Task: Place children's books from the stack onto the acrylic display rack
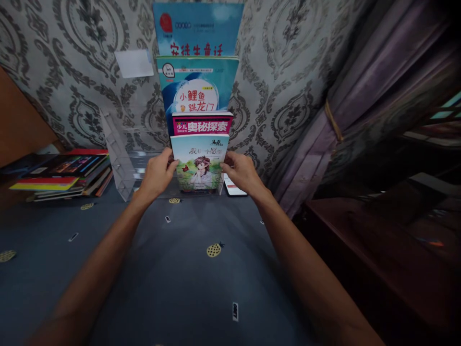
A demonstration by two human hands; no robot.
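A light-blue and green book (200,166) with a drawn figure on its cover stands upright at the front of a clear stepped rack (117,158). My left hand (158,170) grips its left edge, and my right hand (242,170) grips its right edge, thumbs toward the front. Behind it rises a magenta book (203,126). Higher up stand a teal book (198,79) with a white circle and, at the back, a blue book (198,29). Their lower parts are hidden by the books in front.
A pile of books (72,173) lies at the left on the blue tablecloth (173,278). A phone (235,186) is right of the rack. Patterned wallpaper is behind; a tied purple curtain (313,139) and dark red furniture (360,250) stand at the right.
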